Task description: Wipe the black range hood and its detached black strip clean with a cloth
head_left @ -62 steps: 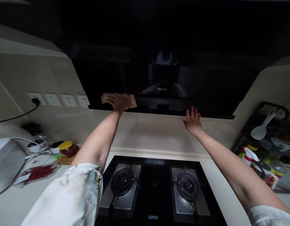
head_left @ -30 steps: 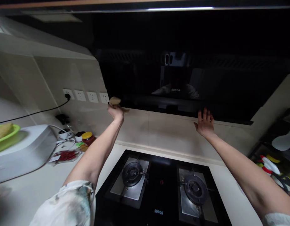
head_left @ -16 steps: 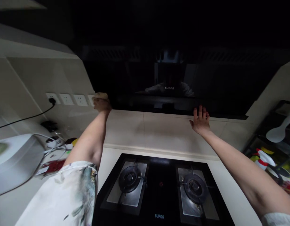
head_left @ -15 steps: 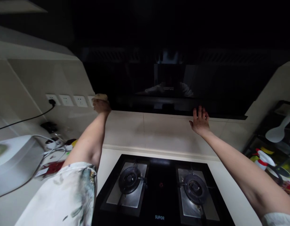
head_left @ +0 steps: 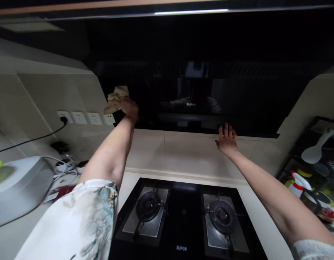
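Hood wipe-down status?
Done: cannot tell; the black range hood is too dark to show which parts are wiped. In hand: left hand presses a beige cloth at its left edge; right hand braces flat below its bottom rim. Left: cannot tell.

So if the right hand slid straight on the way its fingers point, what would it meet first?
The right hand lies flat on the tiled wall, fingers pointing up. It would most likely meet the lower edge of the black range hood, just beyond the fingertips.
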The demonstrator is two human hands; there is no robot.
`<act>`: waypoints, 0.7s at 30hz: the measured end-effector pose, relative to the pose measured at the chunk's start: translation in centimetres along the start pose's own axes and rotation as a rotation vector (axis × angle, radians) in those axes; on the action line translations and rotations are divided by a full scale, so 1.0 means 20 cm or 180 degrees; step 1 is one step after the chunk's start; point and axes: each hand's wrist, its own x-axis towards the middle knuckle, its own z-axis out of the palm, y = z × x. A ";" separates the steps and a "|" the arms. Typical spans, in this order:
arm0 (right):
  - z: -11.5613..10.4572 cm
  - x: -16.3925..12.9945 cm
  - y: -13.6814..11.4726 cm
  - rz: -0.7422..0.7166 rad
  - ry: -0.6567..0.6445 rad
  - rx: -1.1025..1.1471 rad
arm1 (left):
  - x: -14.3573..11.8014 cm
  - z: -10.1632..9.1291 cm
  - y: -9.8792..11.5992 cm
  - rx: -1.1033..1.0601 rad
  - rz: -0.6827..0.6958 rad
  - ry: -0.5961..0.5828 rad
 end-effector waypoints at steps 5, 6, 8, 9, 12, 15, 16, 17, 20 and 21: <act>0.02 0.00 -0.01 0.0016 0.0025 0.0069 | -0.31 0.18 0.36 -0.0319 0.0072 0.0133; 0.02 0.00 -0.02 0.0020 0.0026 0.0070 | -0.38 0.21 0.43 -0.0334 0.0285 0.0067; 0.02 0.00 -0.02 0.0022 0.0045 0.0076 | -0.54 0.25 0.55 -0.0280 0.0900 -0.0144; 0.02 0.00 -0.01 0.0018 0.0055 0.0083 | -0.62 0.27 0.62 -0.0266 0.1325 -0.0245; 0.02 0.00 0.00 -0.0033 0.0064 0.0097 | -0.80 0.31 0.79 -0.0193 0.2551 -0.0587; 0.01 0.00 0.01 -0.0053 0.0037 0.0079 | -0.84 0.32 0.89 -0.0079 0.2781 -0.0720; 0.01 0.00 0.01 -0.0053 0.0032 0.0065 | -0.82 0.31 0.90 -0.0058 0.2677 -0.0680; 0.01 0.00 0.01 -0.0053 0.0029 0.0047 | -0.77 0.29 0.89 -0.0049 0.2511 -0.0597; 0.01 0.00 0.01 -0.0078 0.0061 -0.0012 | -0.59 0.21 0.79 -0.0036 0.1886 -0.0246; 0.01 0.00 0.01 -0.0085 0.0085 -0.0027 | -0.52 0.18 0.74 -0.0015 0.1682 -0.0167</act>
